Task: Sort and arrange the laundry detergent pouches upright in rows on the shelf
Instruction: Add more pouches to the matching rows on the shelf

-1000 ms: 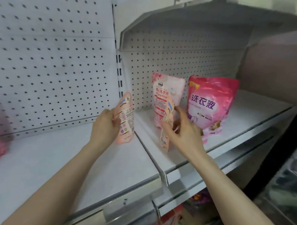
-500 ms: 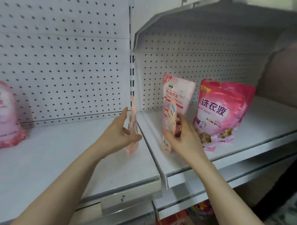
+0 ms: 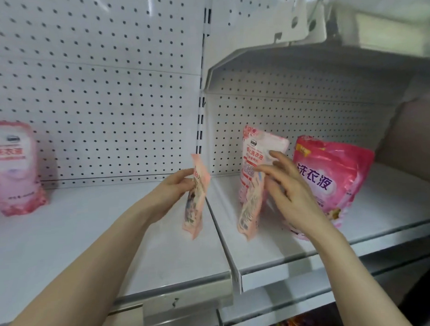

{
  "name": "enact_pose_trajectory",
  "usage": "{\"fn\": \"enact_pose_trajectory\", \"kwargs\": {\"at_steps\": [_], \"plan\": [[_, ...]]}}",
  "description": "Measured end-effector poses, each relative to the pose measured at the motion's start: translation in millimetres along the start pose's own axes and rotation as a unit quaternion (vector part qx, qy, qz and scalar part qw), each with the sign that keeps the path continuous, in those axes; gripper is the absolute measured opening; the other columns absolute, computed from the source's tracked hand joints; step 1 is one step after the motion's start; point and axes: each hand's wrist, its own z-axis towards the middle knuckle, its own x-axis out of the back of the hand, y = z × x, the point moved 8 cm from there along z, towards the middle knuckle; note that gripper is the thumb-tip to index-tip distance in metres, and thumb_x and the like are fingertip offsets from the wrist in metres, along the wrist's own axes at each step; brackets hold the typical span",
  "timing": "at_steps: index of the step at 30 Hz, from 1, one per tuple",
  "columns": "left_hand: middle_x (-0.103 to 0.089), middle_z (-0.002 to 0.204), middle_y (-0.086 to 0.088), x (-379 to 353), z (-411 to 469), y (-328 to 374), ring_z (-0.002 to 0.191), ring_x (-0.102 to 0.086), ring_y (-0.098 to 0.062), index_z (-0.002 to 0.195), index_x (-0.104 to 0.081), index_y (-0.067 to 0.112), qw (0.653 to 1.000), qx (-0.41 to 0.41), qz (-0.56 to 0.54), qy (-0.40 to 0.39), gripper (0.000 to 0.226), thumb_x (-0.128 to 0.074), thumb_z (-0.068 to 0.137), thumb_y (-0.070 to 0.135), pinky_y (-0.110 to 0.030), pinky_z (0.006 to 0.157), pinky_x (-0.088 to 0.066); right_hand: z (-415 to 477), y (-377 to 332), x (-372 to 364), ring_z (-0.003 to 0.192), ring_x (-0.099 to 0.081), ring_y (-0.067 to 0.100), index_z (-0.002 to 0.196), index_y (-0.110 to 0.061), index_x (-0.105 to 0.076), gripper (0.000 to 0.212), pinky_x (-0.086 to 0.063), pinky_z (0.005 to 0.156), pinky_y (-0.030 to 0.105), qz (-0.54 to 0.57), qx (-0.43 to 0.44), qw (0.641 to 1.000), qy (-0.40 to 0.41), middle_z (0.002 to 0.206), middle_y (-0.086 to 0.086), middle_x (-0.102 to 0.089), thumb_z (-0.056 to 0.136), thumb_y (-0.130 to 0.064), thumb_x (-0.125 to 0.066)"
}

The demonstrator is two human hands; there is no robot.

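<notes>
My left hand (image 3: 172, 193) grips a slim peach-pink pouch (image 3: 195, 205) edge-on, at the right edge of the left shelf (image 3: 89, 242). My right hand (image 3: 288, 196) holds a second peach-pink pouch (image 3: 250, 210) by its side on the right shelf (image 3: 274, 244), fingers spread loosely. Behind it stands a taller light-pink pouch (image 3: 259, 151), upright. A larger magenta pouch (image 3: 337, 172) with purple lettering stands to the right, touching my right hand's back. A pale pink pouch (image 3: 11, 169) stands upright at the far left of the left shelf.
White pegboard (image 3: 108, 106) backs both shelves. An upper shelf (image 3: 303, 58) overhangs the right bay. A vertical slotted upright (image 3: 202, 129) divides the bays. A beige wall or panel (image 3: 417, 134) closes the right end. Coloured goods show dimly on the lower level (image 3: 290, 324).
The view has shifted left, bringing the far-left pale pink pouch into sight. My left hand turned its pouch edge-on and lowered it. My right hand has loosened around the other small pouch.
</notes>
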Motion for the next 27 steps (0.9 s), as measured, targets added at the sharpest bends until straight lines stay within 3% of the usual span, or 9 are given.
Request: {"fn": "enact_pose_trajectory", "kwargs": {"at_steps": [3, 5, 8, 10, 13, 15, 19, 23, 27], "plan": [[-0.071, 0.112, -0.004, 13.0, -13.5, 2.9, 0.107, -0.065, -0.02, 0.118, -0.062, 0.014, 0.998, -0.031, 0.033, 0.053, 0.025, -0.061, 0.092, 0.016, -0.031, 0.091, -0.051, 14.5, -8.7, 1.2, 0.132, -0.041, 0.015, 0.103, -0.025, -0.07, 0.023, -0.034, 0.109, 0.039, -0.012, 0.01, 1.0, -0.012, 0.14, -0.005, -0.049, 0.094, -0.04, -0.055], [-0.073, 0.105, -0.003, 21.9, -24.9, 3.7, 0.1, -0.069, -0.021, 0.11, -0.066, 0.013, 0.994, -0.036, 0.039, 0.099, 0.021, -0.066, 0.089, 0.018, -0.032, 0.085, -0.055, 25.7, -19.1, 1.6, 0.112, -0.051, 0.014, 0.087, -0.02, -0.072, 0.026, -0.043, 0.099, 0.045, -0.015, 0.001, 1.0, 0.023, 0.11, -0.004, -0.066, 0.087, -0.044, -0.063], [-0.075, 0.098, -0.004, 22.2, -39.9, 2.0, 0.09, -0.072, -0.019, 0.103, -0.068, 0.014, 0.99, -0.052, 0.051, 0.123, 0.015, -0.066, 0.089, 0.017, -0.035, 0.082, -0.058, 32.2, -22.0, -11.7, 0.089, -0.063, 0.011, 0.084, -0.021, -0.073, 0.018, -0.053, 0.082, 0.042, 0.025, -0.053, 0.998, 0.036, 0.085, -0.008, -0.071, 0.085, -0.04, -0.071], [-0.075, 0.099, -0.002, 18.0, -47.1, 0.7, 0.087, -0.072, -0.015, 0.103, -0.067, 0.019, 0.987, -0.058, 0.071, 0.131, 0.013, -0.064, 0.09, 0.016, -0.031, 0.077, -0.059, 27.6, -16.9, -13.5, 0.084, -0.067, 0.009, 0.09, -0.02, -0.072, 0.014, -0.056, 0.079, 0.036, 0.062, -0.071, 0.993, 0.076, 0.088, -0.01, -0.072, 0.083, -0.032, -0.075], [-0.073, 0.103, 0.003, 8.0, -52.2, -2.1, 0.088, -0.072, -0.011, 0.111, -0.063, 0.022, 0.99, -0.048, 0.061, 0.12, 0.018, -0.057, 0.095, 0.015, -0.024, 0.072, -0.058, 14.1, -3.8, -5.8, 0.091, -0.063, 0.003, 0.111, -0.02, -0.061, 0.039, -0.053, 0.081, 0.021, 0.122, -0.097, 0.975, 0.158, 0.102, -0.01, -0.066, 0.078, -0.019, -0.081], [-0.073, 0.104, 0.002, 7.4, -56.4, -4.4, 0.091, -0.072, -0.013, 0.116, -0.061, 0.019, 0.988, -0.042, 0.049, 0.14, 0.021, -0.054, 0.096, 0.017, -0.029, 0.075, -0.059, 1.2, 15.6, -18.6, 0.094, -0.063, -0.003, 0.115, -0.023, -0.055, 0.049, -0.053, 0.075, 0.014, 0.198, -0.165, 0.954, 0.153, 0.109, -0.01, -0.065, 0.075, -0.02, -0.083], [-0.074, 0.101, -0.002, 7.8, -75.4, -5.3, 0.089, -0.072, -0.018, 0.114, -0.063, 0.015, 0.978, -0.053, 0.019, 0.203, 0.02, -0.055, 0.096, 0.016, -0.031, 0.07, -0.059, -26.4, 39.9, -55.8, 0.092, -0.073, 0.018, 0.096, -0.027, -0.067, 0.018, -0.06, 0.077, 0.039, 0.272, -0.244, 0.927, 0.091, 0.105, 0.002, -0.075, 0.082, -0.024, -0.078], [-0.075, 0.095, -0.006, 17.2, -110.7, 1.6, 0.082, -0.073, -0.017, 0.111, -0.064, 0.013, 0.953, -0.087, -0.062, 0.283, 0.018, -0.057, 0.094, 0.012, -0.028, 0.062, -0.057, -28.9, 32.8, -52.2, 0.072, -0.072, 0.003, 0.088, -0.026, -0.068, 0.014, -0.059, 0.061, 0.028, 0.324, -0.264, 0.897, 0.148, 0.099, 0.004, -0.075, 0.086, -0.014, -0.074], [-0.074, 0.08, -0.002, 39.3, -163.6, 0.2, 0.067, -0.071, -0.011, 0.109, -0.065, 0.008, 0.916, -0.107, -0.103, 0.372, 0.018, -0.058, 0.093, 0.008, -0.021, 0.053, -0.053, -37.1, -4.4, -71.1, 0.078, -0.074, 0.008, 0.093, -0.017, -0.072, 0.014, -0.058, 0.061, 0.026, 0.427, -0.267, 0.848, 0.165, 0.094, -0.002, -0.075, 0.084, -0.007, -0.075]]}}
